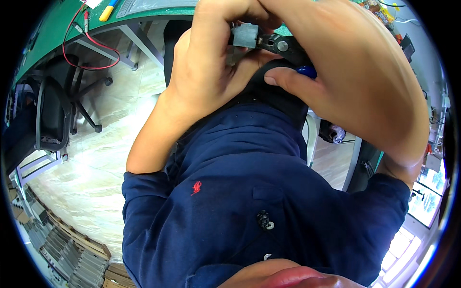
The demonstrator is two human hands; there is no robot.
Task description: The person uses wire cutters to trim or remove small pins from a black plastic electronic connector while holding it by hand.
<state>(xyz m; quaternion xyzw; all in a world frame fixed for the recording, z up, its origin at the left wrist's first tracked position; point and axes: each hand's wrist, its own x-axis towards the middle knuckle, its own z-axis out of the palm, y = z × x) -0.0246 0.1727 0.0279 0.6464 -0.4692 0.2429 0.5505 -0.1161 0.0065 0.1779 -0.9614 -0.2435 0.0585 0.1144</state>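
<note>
Close in front of my chest, my left hand (199,72) is closed around a small grey metal block (245,36), its fingers curled over and behind it. Dark pliers (282,46) with a round pivot reach the block from the right, their jaws at its side. My right hand (326,81) is wrapped round the pliers, and a bit of blue handle (306,72) shows beside its thumb. Whether the jaws grip the block or only touch it, I cannot tell. Part of both hands' fingers is hidden behind the block and at the top edge.
A green-topped bench (53,48) runs along the far left, bearing a yellow-and-blue handled tool (107,10) and a grey tray (153,6). A red cable (118,55) hangs off its edge. A black office chair (53,105) stands at the left; stacked grey panels (72,257) lie lower left.
</note>
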